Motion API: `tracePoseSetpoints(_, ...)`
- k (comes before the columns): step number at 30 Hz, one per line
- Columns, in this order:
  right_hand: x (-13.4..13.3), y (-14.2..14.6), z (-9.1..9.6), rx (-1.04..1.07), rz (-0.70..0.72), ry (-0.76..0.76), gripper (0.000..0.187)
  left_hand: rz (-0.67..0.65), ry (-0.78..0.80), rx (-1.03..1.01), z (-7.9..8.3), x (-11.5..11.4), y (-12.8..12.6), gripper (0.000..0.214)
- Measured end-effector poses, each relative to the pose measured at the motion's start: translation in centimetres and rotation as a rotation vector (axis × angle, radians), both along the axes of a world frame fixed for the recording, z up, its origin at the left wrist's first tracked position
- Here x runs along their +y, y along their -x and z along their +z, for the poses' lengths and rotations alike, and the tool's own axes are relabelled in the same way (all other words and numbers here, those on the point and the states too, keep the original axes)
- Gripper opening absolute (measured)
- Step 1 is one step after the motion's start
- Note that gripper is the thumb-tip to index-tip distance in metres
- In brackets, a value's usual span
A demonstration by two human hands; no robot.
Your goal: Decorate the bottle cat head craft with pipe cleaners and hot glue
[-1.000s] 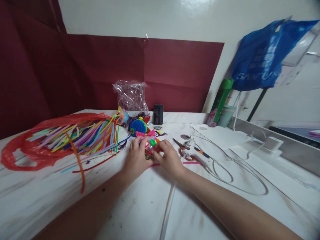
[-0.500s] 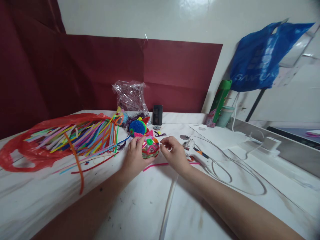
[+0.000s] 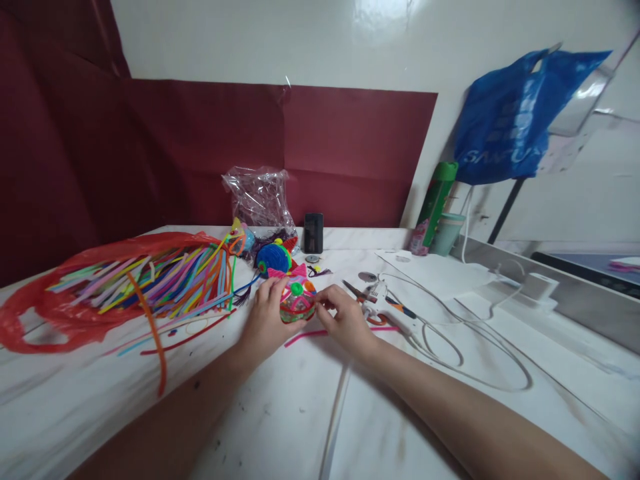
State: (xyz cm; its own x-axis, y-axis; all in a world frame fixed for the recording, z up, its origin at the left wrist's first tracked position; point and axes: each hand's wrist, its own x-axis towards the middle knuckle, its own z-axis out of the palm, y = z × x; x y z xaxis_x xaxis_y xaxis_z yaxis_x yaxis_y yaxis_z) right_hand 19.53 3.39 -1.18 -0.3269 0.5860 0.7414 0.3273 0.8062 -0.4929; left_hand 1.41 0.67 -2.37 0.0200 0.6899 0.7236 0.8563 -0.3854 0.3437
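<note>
A small round craft ornament (image 3: 297,291), pink with green and orange discs, ear-like pink points on top and a see-through lower part, is held by my left hand (image 3: 264,320) from its left side. My right hand (image 3: 349,321) is closed, thumb and fingers pinched together against the ornament's right edge. Whatever sits in that pinch is too small to make out. Just behind the ornament lies a blue yarn-like ball figure (image 3: 273,259) with orange and green trim. A pink pipe cleaner (image 3: 296,338) lies on the table below both hands.
Many pipe cleaners (image 3: 175,277) spill from a red plastic bag (image 3: 43,339) at left. To the right lie scissors (image 3: 354,289), a white glue gun (image 3: 383,303) and looping cables (image 3: 453,347). A black box (image 3: 313,233), clear wrap (image 3: 260,197) and green can (image 3: 440,200) stand behind.
My right hand has moved slightly left, its fingers closing in to meet the ornament's edge. The scissors' blades now show beyond it. My left hand keeps its hold.
</note>
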Motion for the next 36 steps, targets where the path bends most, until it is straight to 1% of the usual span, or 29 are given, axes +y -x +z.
tracePoseSetpoints(3,-0.2,0.1,0.0,-0.005,0.026,-0.012,0.011,-0.015,-0.006,-0.007,-0.1,0.1,0.1,0.076)
tracePoseSetpoints(5,-0.3,0.1,0.0,0.02,0.012,0.025,0.009,-0.028,-0.015,-0.022,-0.1,0.2,0.4,0.076)
tracePoseSetpoints(9,0.2,-0.1,0.2,0.101,-0.102,0.165,0.018,-0.103,0.027,0.002,0.2,0.3,1.2,0.08)
tracePoseSetpoints(12,1.0,-0.2,0.0,0.171,-0.157,0.241,0.018,-0.152,0.064,0.026,0.5,0.2,1.7,0.084)
tracePoseSetpoints(14,1.4,-0.1,-0.4,0.147,-0.139,0.329,0.017,-0.163,0.079,0.032,0.6,0.1,2.0,0.086)
tracePoseSetpoints(16,1.5,0.1,-0.7,0.075,-0.071,0.439,0.016,-0.164,0.098,0.047,0.6,0.1,2.4,0.089)
tracePoseSetpoints(18,1.5,0.2,-0.8,0.029,0.014,0.511,0.018,-0.159,0.105,0.074,0.7,0.1,2.7,0.09)
tracePoseSetpoints(20,1.3,0.3,-0.7,0.044,0.074,0.503,0.022,-0.146,0.081,0.099,0.7,0.1,2.8,0.09)
tracePoseSetpoints(23,1.0,0.3,-0.3,0.085,0.12,0.437,0.03,-0.09,-0.004,0.094,0.7,0.1,2.7,0.095)
tracePoseSetpoints(25,0.9,0.2,-0.1,0.087,0.121,0.42,0.033,-0.062,-0.047,0.076,0.5,0.1,2.4,0.097)
tracePoseSetpoints(27,1.0,0.2,-0.1,0.087,0.105,0.421,0.034,-0.058,-0.059,0.051,0.2,0.1,2.1,0.097)
tracePoseSetpoints(29,1.2,0.2,-0.3,0.101,0.093,0.433,0.033,-0.048,-0.021,-0.011,-0.2,0.2,1.8,0.099)
tracePoseSetpoints(33,1.5,0.3,-0.6,0.116,0.11,0.518,0.029,-0.052,0.187,-0.19,-0.7,0.5,1.5,0.107)
tracePoseSetpoints(36,1.5,0.2,-0.7,0.124,0.109,0.539,0.031,-0.08,0.256,-0.265,-0.7,0.6,1.6,0.108)
